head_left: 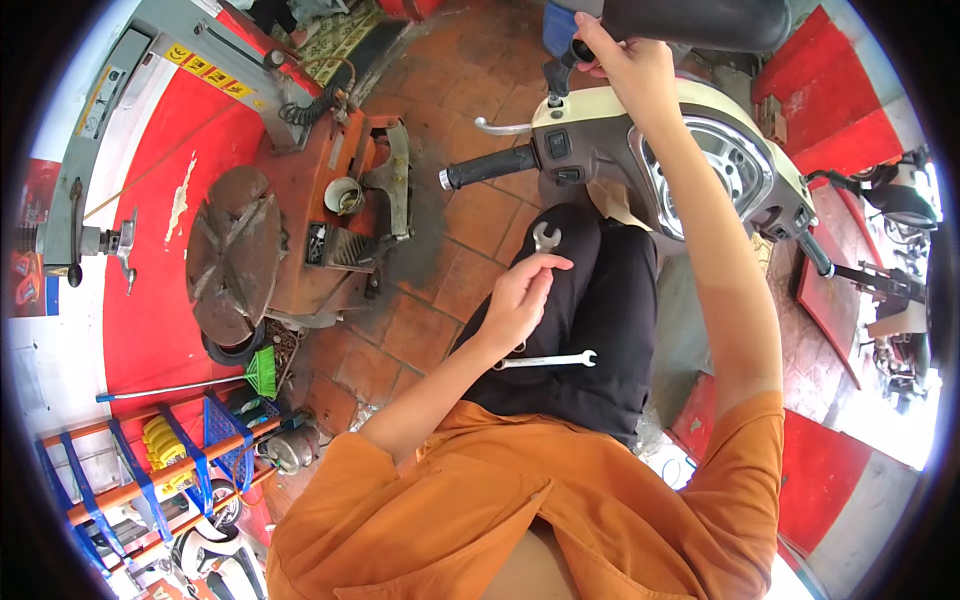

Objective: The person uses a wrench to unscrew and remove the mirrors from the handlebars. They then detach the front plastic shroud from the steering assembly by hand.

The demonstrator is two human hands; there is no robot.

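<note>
My left hand is closed around an open-end wrench, its jaw sticking out past my fingers above my thigh. A second silver wrench lies across my dark trousers, one end hidden near my wrist. With my right hand I grip the black stem of a rear-view mirror, fingers wrapped where the stem meets the mirror. The stem rises from its mount on the cream and grey scooter in front of me. Its left handlebar grip and silver brake lever point left.
A red tyre-changing machine with a round turntable stands at left on brown floor tiles. A green broom and a blue-and-orange rack are at lower left. Other motorbikes stand at far right.
</note>
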